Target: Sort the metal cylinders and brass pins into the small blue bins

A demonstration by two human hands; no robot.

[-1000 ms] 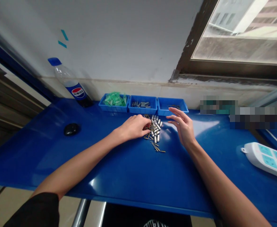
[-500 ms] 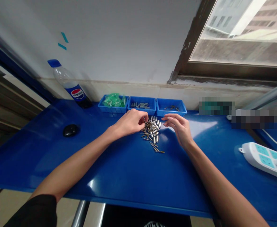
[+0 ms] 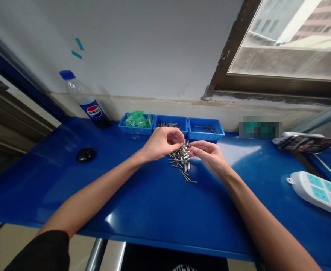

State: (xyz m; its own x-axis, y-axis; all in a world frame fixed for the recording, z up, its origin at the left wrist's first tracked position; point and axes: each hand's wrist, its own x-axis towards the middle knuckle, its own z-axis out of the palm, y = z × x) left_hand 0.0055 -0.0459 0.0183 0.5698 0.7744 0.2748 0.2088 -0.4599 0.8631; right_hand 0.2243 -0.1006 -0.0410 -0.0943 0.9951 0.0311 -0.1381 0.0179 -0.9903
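My left hand [image 3: 162, 143] pinches a thin metal pin [image 3: 186, 145] between thumb and fingertips, above the pile. From the other side my right hand [image 3: 209, 155] meets it, thumb and fingers closed at the pin's other end. Beneath them lies a heap of brass-and-steel pins [image 3: 177, 160], mixed with short silver cylinders [image 3: 187, 165] on its right side. A few pins [image 3: 185, 177] lie apart, nearer to me. My fingers partly hide the pile and the pin.
Three blue bins stand behind the pile: one with a green bag [image 3: 137, 119], one with silver cylinders [image 3: 171, 124], one with pins [image 3: 206, 128]. A cola bottle [image 3: 93, 111] and black mouse [image 3: 85, 154] are left. A phone [image 3: 309, 143] and power strip [image 3: 320, 190] are right.
My left hand has lifted from the pile and moved right with a pin. My right hand has moved left, its fingers closing at the left fingertips.
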